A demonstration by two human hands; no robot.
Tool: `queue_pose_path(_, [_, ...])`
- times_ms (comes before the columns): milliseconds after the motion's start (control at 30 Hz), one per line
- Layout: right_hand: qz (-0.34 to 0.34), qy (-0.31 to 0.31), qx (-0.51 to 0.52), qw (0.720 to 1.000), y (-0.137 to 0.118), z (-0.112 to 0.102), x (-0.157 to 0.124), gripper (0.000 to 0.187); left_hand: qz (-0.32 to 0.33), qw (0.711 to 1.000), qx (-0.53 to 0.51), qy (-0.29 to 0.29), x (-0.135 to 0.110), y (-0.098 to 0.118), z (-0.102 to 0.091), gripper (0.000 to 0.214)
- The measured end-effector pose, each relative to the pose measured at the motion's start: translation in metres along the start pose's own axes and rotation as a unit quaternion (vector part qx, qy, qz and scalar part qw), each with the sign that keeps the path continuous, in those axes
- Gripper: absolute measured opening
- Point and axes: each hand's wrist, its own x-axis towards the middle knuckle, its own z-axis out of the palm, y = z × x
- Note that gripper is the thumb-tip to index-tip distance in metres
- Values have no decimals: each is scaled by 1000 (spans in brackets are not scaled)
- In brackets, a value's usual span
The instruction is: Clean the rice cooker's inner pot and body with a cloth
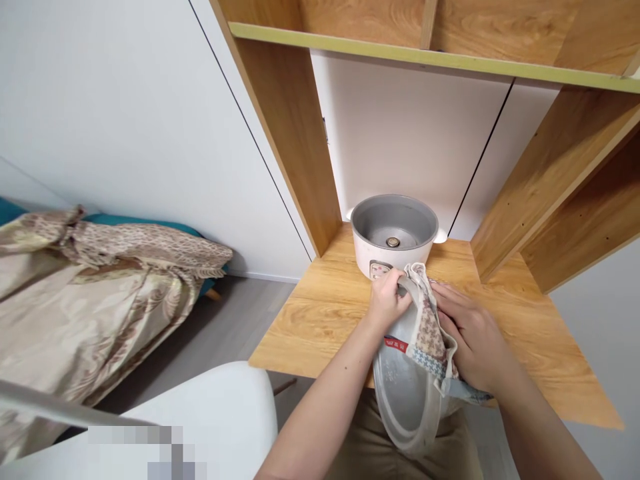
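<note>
A round grey lid with a pale translucent rim (400, 393) is held on edge in front of the person's body, overlapping the near edge of the wood-grain table (320, 313). Foreshortened to an oval, its long axis runs roughly from 12 to 6 o'clock; the upper end points toward 12, the lower hangs over the lap at 6, and the smooth grey face is turned toward the viewer and 9 o'clock.

The left hand (389, 297) has its grip closed at the lid's 12 o'clock end, thumb and fingers pinching the rim. The right hand (470, 340), at the lid's 2 o'clock side, keeps its fingers close together, its grip closed on a bunched beige, brown and blue patterned cloth (429, 330) against the lid; the fold hides some fingertips. A small red fabric tag (396, 344) sticks out from the cloth toward 9 o'clock.

Just beyond the hands, toward 12, a round white cooker with a grey interior (365, 257) stands upright and uncovered on the table. A white smooth-seated chair (220, 400) is at 8 o'clock from the lid.
</note>
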Motion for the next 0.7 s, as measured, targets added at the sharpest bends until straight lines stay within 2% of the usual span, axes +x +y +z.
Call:
queue_pose_path(167, [-38, 23, -21, 999, -1, 2, -4, 51, -40, 999, -18, 7, 2, 0, 1, 7])
queue_pose_path(333, [-72, 55, -59, 994, -1, 5, -16, 55, -129, 991, -22, 8, -8, -1, 4, 11])
queue_pose_path(600, [-25, -41, 34, 998, 6, -12, 10, 46, -217, 976, 17, 7, -33, 3, 14, 23])
queue_pose_path(700, [-38, -40, 30, 998, 5, -13, 11, 46, -228, 973, 24, 7, -36, 6, 14, 26])
